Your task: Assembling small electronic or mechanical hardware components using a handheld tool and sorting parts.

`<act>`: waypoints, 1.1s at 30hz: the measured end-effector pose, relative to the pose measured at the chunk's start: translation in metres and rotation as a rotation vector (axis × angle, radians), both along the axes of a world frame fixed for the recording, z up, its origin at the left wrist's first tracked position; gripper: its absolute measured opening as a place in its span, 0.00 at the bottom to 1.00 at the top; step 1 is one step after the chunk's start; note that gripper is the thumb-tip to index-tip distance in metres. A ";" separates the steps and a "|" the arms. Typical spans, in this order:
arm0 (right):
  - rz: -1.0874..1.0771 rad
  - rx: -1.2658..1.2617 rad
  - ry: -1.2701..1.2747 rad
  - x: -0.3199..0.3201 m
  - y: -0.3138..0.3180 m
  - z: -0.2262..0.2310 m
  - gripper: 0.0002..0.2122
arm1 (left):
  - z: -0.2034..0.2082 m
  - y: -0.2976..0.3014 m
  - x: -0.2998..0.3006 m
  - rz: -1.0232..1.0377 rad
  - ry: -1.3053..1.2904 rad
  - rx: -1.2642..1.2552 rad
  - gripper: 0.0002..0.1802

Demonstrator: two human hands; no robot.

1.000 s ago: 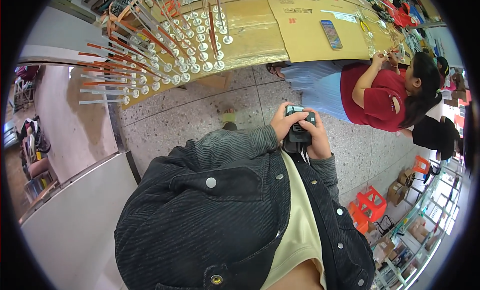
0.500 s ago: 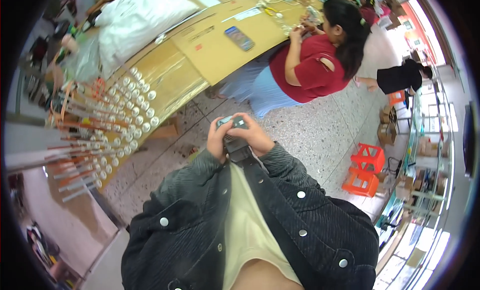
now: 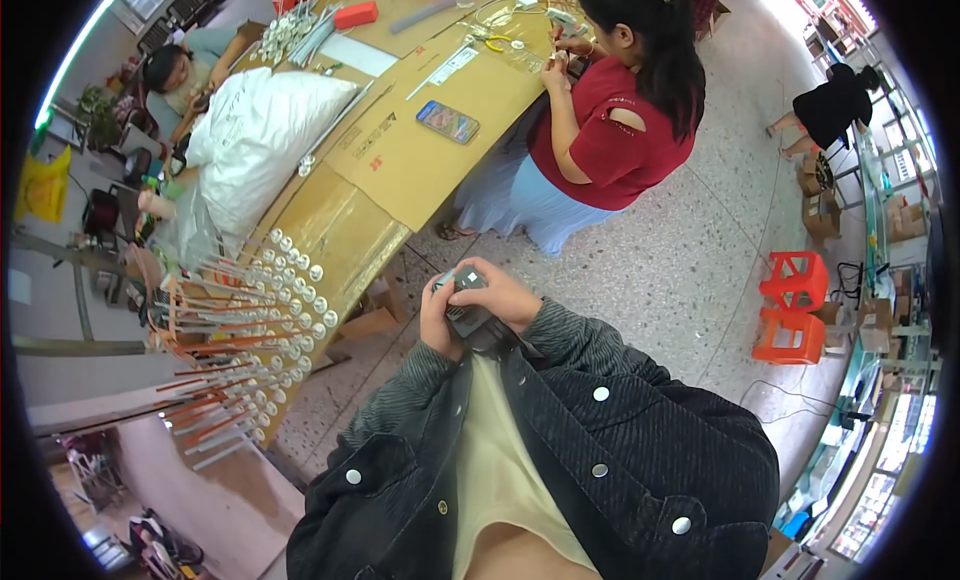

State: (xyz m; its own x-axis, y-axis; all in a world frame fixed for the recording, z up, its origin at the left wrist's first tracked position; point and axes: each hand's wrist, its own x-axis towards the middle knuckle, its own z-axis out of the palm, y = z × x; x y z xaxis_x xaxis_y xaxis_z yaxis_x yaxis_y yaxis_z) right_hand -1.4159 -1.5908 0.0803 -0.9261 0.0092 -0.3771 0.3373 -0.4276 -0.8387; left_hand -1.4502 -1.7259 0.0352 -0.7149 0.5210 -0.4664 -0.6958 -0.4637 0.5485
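My left hand (image 3: 437,318) and my right hand (image 3: 502,297) are together in front of my chest, both closed round a small dark device (image 3: 470,279). A small white square shows on its upper face. My thumbs lie over its top, and the fingers underneath are partly hidden. Below the device, close against my jacket, is a dark, boxy piece (image 3: 481,333); whether the two are joined I cannot tell. The table edge lies beyond my hands, apart from them.
A long table (image 3: 395,212) carries flat cardboard, a phone (image 3: 448,122), a white sack (image 3: 262,140) and many rods with round white ends (image 3: 300,295). A person in a red top (image 3: 620,130) works at it. Red stools (image 3: 790,338) stand at right; another person (image 3: 178,75) sits at far left.
The view has shifted, bringing more of the table's far side and a seated person into sight. My hands appear slightly lower in the picture, still closed round the device.
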 end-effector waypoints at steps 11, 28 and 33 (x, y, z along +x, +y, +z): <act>0.032 0.026 0.031 -0.015 0.018 -0.010 0.20 | 0.007 0.013 -0.013 -0.029 -0.042 0.048 0.17; 0.045 -0.068 0.003 -0.017 0.030 -0.011 0.19 | -0.004 0.023 -0.015 -0.040 -0.025 -0.031 0.22; 0.039 -0.067 0.008 -0.015 0.031 -0.008 0.19 | -0.004 0.024 -0.012 -0.033 -0.009 -0.031 0.21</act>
